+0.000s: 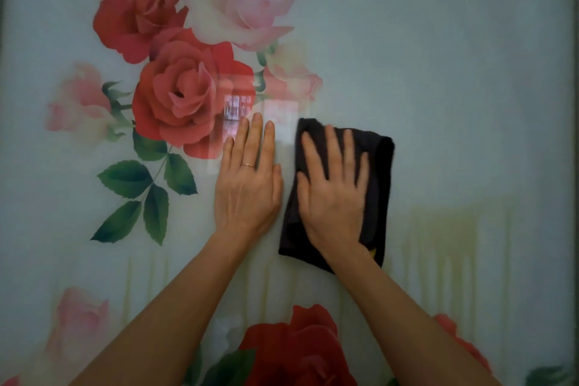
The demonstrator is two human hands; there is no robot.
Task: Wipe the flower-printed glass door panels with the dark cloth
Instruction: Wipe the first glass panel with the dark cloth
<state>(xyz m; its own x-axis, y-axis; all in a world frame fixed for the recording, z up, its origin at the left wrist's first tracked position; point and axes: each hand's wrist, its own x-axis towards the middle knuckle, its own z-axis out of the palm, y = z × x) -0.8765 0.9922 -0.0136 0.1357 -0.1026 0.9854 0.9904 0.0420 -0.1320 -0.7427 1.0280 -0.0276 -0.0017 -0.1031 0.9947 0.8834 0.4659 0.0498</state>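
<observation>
No readable text, label, brand, number or sign appears anywhere.

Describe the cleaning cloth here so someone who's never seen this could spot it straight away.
On the rose-printed glass door panel, find the big red rose left of centre. Right of it the left hand lies bare on the glass, and beside that the right hand presses the dark cloth. It is the only black, folded thing on the pale glass.
</observation>
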